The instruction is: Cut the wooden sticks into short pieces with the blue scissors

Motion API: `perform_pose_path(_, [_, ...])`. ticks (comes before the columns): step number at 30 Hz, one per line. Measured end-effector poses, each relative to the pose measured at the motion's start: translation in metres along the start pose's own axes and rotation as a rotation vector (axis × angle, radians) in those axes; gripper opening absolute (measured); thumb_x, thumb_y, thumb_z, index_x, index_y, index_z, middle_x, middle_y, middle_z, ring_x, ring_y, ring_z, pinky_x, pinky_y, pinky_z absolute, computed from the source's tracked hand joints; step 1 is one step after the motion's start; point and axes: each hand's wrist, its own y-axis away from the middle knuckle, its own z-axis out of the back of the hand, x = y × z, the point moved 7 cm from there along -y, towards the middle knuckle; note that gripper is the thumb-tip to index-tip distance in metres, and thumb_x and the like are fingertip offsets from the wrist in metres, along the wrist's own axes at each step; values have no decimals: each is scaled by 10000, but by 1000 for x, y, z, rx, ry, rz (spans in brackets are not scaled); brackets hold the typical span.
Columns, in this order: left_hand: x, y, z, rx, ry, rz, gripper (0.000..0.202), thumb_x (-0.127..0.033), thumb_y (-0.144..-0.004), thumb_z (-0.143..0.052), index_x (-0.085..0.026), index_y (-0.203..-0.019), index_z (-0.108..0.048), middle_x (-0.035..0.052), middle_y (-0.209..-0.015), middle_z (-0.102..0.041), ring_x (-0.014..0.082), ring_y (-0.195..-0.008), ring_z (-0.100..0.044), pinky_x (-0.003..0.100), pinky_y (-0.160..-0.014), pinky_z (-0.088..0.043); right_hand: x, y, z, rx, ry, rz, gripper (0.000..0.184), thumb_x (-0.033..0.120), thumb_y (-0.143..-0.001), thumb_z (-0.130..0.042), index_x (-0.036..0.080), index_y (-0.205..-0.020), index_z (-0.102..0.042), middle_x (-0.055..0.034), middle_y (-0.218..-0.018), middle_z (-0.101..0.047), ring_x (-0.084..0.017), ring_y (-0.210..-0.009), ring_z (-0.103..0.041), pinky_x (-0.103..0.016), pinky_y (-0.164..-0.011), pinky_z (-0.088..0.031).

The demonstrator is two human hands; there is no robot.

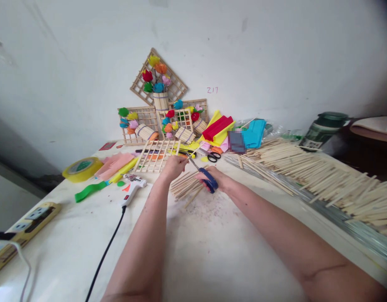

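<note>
My right hand (220,178) is closed around the blue handles of a pair of scissors (211,183). The blades point up and left, toward the fingertips of my left hand (175,167). That hand is pinched on a thin wooden stick (197,149), whose free end slants up to the right and meets the blade tips. Under both hands lies a bundle of cut wooden sticks (184,184), with small shavings on the table in front of it. Just left of my left hand rests a small wooden lattice (155,156).
A glue gun (134,189) with a black cord, yellow tape (81,168) and a power strip (39,218) are on the left. Lattice panels with paper flowers (158,79) lean at the wall. Black-handled scissors (214,157), crepe paper (219,127) and piled sticks (322,167) lie right.
</note>
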Motion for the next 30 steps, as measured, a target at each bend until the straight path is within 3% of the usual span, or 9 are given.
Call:
perform_pose_path(7, [4,0,0,4,-26,10,370,-337,-741,-426,-152,-422,-450,-41,-376,-370,68,-409,-338,209,-490,-264,-6,-6,1,-20,9,-1,200,234,-662,-604,128,-537,-489,39,-366,-438,-68,-278,-385,-183,-270,-306])
perform_pose_path(16, [6,-2,-1,-43,-203,1,330,-300,-760,-415,-154,-476,-496,-19,-426,-452,89,-455,-400,212,-492,-256,-14,-13,1,-4,-11,17,197,243,-658,-597,126,-536,-496,42,-361,-441,-68,-267,-388,-180,-257,-298])
perform_pose_path(24, [8,-2,-1,-129,-327,68,232,-270,-775,-426,-149,-754,-623,40,-597,-605,127,-589,-520,217,-570,-321,-15,-16,1,1,-33,35,194,229,-657,-598,123,-526,-502,36,-363,-446,-76,-268,-395,-188,-261,-300])
perform_pose_path(30, [4,2,4,-142,-455,106,274,-346,-796,-414,-194,-787,-642,52,-717,-647,155,-670,-560,228,-560,-316,-17,-18,3,-15,-10,12,215,237,-651,-605,124,-502,-500,30,-339,-439,-87,-267,-405,-193,-263,-312])
